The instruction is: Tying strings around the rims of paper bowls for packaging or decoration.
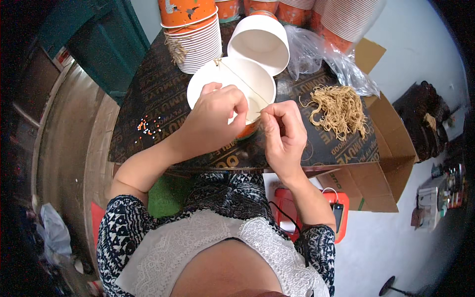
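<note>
Apparently securing the cord (242, 80), pinched in the right fingers (272, 124) and stretched over the mouth of the white tub (204, 85) on the desk (148, 101), with left fingers (240, 102) curled closed (cannot tell on what); next, probably calling for even tension while fastening.

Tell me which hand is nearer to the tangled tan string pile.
Right. The right hand is just left of the string pile; the left hand is farther left, partly hiding the nearest white-lined tub.

Apparently a home craft workspace: plywood counter (166, 106), stacked paper tubs (199, 47), heaped tan string (340, 111), teal door (101, 54).
</note>
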`<state>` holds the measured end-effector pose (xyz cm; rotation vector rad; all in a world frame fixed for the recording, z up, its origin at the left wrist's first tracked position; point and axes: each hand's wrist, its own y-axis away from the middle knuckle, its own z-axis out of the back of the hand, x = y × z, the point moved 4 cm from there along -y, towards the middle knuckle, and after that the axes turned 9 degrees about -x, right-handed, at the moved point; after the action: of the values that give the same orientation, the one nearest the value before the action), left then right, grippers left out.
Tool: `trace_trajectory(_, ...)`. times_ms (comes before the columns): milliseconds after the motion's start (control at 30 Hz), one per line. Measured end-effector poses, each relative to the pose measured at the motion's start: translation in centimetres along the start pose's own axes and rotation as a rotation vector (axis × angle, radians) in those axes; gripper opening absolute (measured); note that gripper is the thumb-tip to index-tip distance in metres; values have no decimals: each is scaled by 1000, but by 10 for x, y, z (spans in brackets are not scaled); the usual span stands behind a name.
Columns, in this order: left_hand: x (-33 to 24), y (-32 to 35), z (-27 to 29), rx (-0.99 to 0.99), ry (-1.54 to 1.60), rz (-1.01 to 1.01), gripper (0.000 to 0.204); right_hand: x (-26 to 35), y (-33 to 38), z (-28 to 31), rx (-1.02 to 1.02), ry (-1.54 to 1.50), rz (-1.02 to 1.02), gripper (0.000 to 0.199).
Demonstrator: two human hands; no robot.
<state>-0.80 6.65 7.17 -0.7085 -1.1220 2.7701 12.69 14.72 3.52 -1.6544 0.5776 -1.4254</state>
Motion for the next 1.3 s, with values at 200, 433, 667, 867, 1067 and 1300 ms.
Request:
trace_trajectory(200, -12, 4, 1, 128, 122, -93, 12, -7, 9, 0, -37, -42, -291, 6)
trace_trajectory(433, -6, -1, 2, 90, 184, -21, 14, 2, 8, 3, 76, -5, -171, 6)
trace_trajectory(667, 2, -5, -4, 27, 187, -1, 12, 5, 10, 4, 136, -46, -293, 5)
trace_trajectory(867, 0, -6, -5, 39, 166, 0, 13, -1, 13, 4, 151, -115, -368, 3)
trace_trajectory(1067, -10, -3, 2, 79, 131, -140, 16, -8, 18, 4, 83, -200, -504, 4)
trace_trajectory(1300, -6, 0, -2, 88, 126, -177, 7, -5, 17, 6, 77, -139, -445, 4)
